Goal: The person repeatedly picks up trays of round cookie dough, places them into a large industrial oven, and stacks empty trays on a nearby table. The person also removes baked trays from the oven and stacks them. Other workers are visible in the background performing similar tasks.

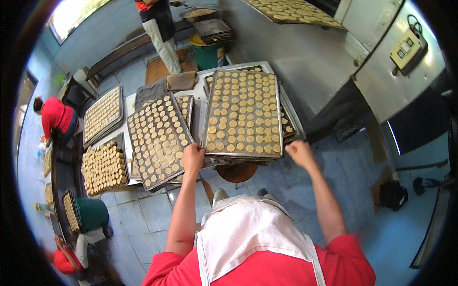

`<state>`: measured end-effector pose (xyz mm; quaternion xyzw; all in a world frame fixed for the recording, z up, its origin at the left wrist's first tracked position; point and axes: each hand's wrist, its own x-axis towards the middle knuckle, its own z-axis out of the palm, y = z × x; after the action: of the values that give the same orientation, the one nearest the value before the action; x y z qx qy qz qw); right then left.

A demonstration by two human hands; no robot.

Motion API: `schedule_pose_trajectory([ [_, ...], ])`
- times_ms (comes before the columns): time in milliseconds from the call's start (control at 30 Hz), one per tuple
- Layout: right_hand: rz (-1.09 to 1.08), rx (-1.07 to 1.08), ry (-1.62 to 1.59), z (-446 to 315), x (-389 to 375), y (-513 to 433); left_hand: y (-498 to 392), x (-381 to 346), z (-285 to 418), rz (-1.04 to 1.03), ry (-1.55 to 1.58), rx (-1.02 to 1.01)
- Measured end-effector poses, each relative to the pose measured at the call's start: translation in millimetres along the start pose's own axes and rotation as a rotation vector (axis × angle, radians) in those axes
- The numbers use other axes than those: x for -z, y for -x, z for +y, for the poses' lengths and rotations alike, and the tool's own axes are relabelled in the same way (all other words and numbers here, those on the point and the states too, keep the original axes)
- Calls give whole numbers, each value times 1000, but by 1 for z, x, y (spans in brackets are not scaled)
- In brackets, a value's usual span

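Note:
A metal baking tray (243,111) with rows of flat round dough pieces lies before me on top of a stack of trays. My left hand (193,157) is at its near left corner, fingers curled against the rim. By the near right corner is my right hand (300,153), with curled fingers partly hidden; whether it touches the rim I cannot tell. To the left, a second dough-covered tray (161,139) lies askew on other trays, close to my left hand.
A pale table (298,125) bears the trays. Farther left are another tray stack (103,114) and a tray of piled dough pieces (103,169). A round stool (236,173) stands below. A metal oven-like unit (297,53) rises on the right. Other people work at the left and back.

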<state>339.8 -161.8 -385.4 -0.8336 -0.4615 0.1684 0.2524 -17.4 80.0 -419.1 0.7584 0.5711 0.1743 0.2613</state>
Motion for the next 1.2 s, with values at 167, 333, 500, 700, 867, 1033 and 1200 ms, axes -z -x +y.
schedule_pose_trajectory([
  [167, 247, -5, -45, 6, -70, 14, -11, -6, -25, -28, 170, 73],
  [333, 165, -25, -162, -6, -50, 9, -6, 5, 17, -401, 717, 354],
  [500, 267, -17, -389, -10, -36, 5, -26, 14, 38, 158, 236, 92],
  [700, -181, -253, -625, -9, 8, 2, -14, 20, 38, -472, 1222, 426],
  [867, 5, -33, -213, 9, 14, -40, 3, -11, 18, -633, 1685, 400],
  [1033, 143, -55, -165, 29, 7, -132, 13, -4, 51, -787, 1728, 154],
  [1200, 47, -242, 38, 0, -5, -150, 36, 4, 68, -744, 1809, 137],
])
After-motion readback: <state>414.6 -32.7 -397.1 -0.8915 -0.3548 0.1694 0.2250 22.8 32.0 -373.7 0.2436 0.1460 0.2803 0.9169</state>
